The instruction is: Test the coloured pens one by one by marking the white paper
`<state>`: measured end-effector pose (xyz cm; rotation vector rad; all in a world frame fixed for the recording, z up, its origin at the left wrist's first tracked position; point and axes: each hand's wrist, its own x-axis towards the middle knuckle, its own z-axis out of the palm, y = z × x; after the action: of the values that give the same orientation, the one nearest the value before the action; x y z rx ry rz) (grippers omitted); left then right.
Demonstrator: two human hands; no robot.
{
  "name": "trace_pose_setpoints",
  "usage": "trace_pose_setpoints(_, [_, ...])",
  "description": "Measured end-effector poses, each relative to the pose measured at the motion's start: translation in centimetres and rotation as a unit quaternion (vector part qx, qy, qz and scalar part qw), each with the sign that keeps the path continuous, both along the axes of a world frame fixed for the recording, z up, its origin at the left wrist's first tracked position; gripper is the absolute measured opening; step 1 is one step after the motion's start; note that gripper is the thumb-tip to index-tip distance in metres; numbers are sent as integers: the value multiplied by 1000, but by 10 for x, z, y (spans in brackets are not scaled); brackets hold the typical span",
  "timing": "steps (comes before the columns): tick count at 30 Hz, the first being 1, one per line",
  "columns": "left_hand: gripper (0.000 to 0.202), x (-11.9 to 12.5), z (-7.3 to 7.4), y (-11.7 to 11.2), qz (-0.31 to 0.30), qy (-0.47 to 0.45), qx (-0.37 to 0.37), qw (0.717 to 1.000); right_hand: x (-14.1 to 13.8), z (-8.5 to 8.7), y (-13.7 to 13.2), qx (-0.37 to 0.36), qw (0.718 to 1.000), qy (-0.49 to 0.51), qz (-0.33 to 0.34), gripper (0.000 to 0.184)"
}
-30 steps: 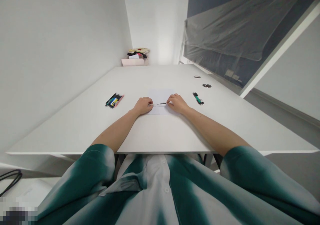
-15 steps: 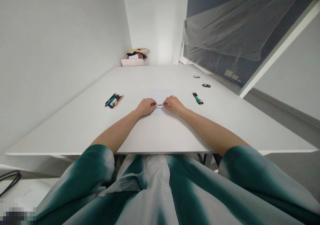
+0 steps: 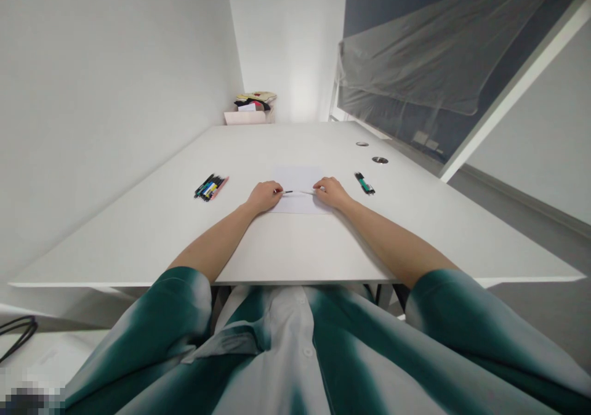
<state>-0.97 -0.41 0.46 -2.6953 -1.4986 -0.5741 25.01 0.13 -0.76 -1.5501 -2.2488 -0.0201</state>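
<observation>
White walls close in on a long white table (image 3: 138, 242), which runs away from the person toward a far corner. Seen from the head camera, both forearms reach forward over the near half of the table, and green-and-white dyed sleeves (image 3: 180, 316) fill the bottom of the view.

At the middle of the table lies a sheet of paper (image 3: 295, 178), and across its near part runs a thin stick (image 3: 295, 192), dark toward the left and pale toward the right. The left hand (image 3: 265, 196) sits at the stick's left end and the right hand (image 3: 330, 193) at its right end, with the stick spanning the gap between them. Each grip looks curled, fingers together, but the view is too small to tell whether either is clamped on the stick.

Left of the paper lies a bundle of pens (image 3: 209, 186) beside a pink strip (image 3: 220, 186). Right of it lie a few green-and-black pens (image 3: 364, 183), and farther right are two round holes (image 3: 371, 152) in the tabletop. At the far end stands a pink box (image 3: 244, 117) with assorted items piled on it.
</observation>
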Motion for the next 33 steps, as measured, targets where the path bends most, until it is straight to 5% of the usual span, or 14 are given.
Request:
trace_pose_setpoints(23, [23, -12, -6, 11, 37, 17, 19, 999, 7, 2, 1, 11, 999, 14, -29, 26])
trace_pose_setpoints(33, [24, -5, -5, 7, 13, 23, 19, 999, -1, 2, -3, 22, 1000, 15, 16, 24])
